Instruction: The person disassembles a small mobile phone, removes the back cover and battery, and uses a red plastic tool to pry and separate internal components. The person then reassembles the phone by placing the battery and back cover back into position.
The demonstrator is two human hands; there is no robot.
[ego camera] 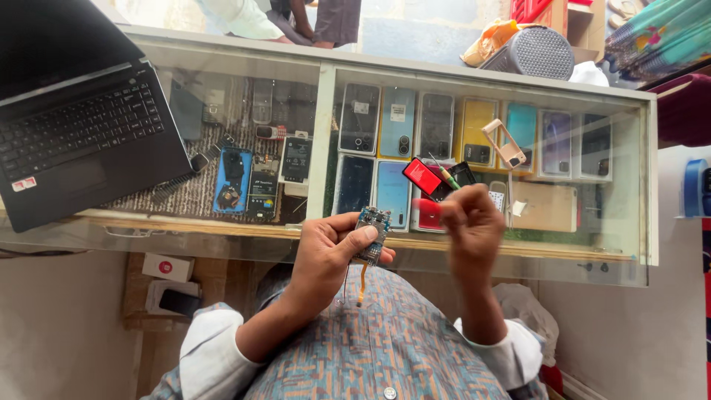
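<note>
Both forearms rise from the bottom of the frame toward its centre, sleeves rolled back to the elbows. The left hand (333, 248), just left of centre, is curled with thumb and fingers pinched closed, palm turned inward. The right hand (470, 222), just right of centre, is bunched in a loose fist, wrist bent, fingertips (444, 207) pointing toward the left hand.

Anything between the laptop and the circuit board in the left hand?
Head view: a blue opened phone and a dark battery lie on the glass counter between the laptop and circuit board.
</note>
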